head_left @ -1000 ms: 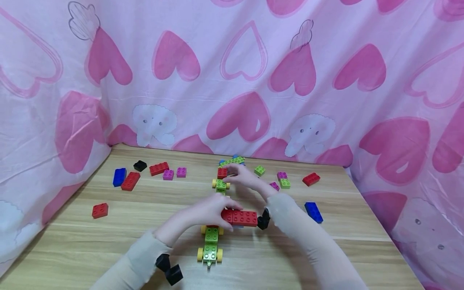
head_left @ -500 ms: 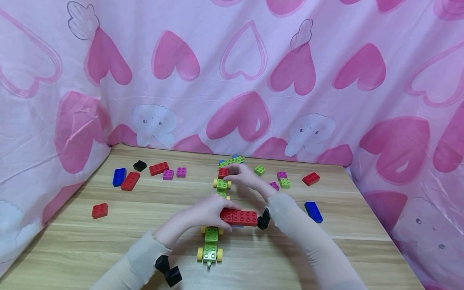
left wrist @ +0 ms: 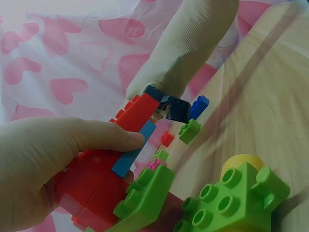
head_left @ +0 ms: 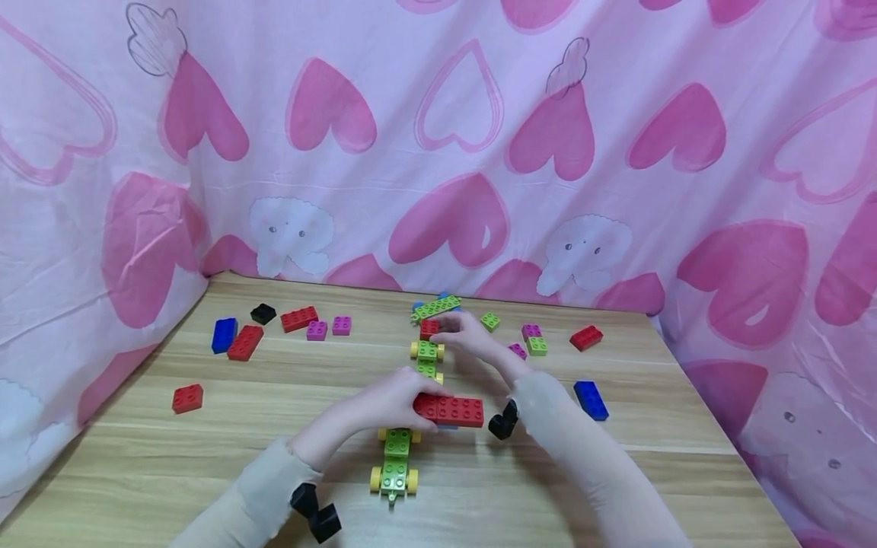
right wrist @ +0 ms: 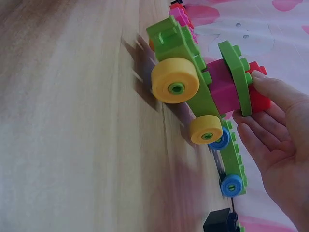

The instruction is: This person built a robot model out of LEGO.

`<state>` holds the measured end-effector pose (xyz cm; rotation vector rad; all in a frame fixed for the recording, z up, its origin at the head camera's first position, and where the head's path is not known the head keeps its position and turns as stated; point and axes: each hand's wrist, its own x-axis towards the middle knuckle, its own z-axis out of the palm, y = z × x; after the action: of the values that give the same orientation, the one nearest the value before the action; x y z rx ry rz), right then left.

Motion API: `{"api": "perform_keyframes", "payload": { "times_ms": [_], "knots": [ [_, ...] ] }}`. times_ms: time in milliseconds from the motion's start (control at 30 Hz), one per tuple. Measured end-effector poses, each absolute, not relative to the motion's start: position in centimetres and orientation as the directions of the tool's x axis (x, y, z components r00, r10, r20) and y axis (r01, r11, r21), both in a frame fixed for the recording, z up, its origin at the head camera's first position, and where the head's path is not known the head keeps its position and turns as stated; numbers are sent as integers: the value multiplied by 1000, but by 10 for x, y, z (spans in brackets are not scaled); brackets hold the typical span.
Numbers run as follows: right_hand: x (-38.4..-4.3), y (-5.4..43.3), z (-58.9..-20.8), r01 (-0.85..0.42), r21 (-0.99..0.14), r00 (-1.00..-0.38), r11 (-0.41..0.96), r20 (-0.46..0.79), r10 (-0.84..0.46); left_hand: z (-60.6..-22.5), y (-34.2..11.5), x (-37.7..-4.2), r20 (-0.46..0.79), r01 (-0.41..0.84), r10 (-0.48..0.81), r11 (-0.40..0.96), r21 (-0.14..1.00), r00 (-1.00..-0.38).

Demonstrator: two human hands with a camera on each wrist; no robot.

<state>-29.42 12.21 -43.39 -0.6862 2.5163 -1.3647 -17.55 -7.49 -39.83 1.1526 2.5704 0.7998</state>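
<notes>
My left hand [head_left: 390, 399] grips a stack of red bricks [head_left: 455, 411] sticking out sideways over a green toy car base [head_left: 395, 472] with yellow wheels. In the left wrist view the thumb presses a blue brick [left wrist: 135, 152] under the red ones, and a sloped green piece [left wrist: 149, 193] sits lower in the stack. Further back, my right hand [head_left: 466, 336] pinches a red brick [right wrist: 259, 94] between thumb and fingers. That brick tops a green plate [right wrist: 235, 79] and a magenta brick [right wrist: 223, 87], mounted on a second green car base [right wrist: 203, 104] with yellow wheels.
Behind the right hand stands a green base [head_left: 438, 306] with blue wheels. Red, blue, black and magenta bricks [head_left: 317, 330] lie at the back left, and a red brick [head_left: 188, 398] at the left. Scattered right are green bricks [head_left: 537, 346], a red brick [head_left: 586, 338] and a blue brick [head_left: 591, 401].
My right hand has shifted slightly right, and the red brick with the far yellow-wheeled car has moved right with it. The left hand stays nearly still on its red bricks.
</notes>
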Motion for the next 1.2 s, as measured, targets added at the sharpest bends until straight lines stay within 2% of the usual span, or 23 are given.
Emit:
{"api": "perform_keyframes", "payload": {
  "times_ms": [167,433,667,933,1200],
  "knots": [
    [-291,129,-437,-256,-860,-884,441,23,-467,-397,-78,-176,8,599,729,556,576,-684],
    [-280,138,-438,-198,-891,-891,408,-9,-453,-396,-85,-179,9,598,741,534,598,-672],
    [-271,144,-440,-232,-893,-866,385,10,-499,-397,-92,-184,40,606,742,514,607,-669],
    [-256,154,-442,-216,-892,-875,397,-4,-484,-397,-102,-190,84,604,717,511,611,-692],
    [-241,160,-443,-272,-875,-858,401,32,-512,-397,-109,-196,142,617,693,507,602,-707]
  ]
}}
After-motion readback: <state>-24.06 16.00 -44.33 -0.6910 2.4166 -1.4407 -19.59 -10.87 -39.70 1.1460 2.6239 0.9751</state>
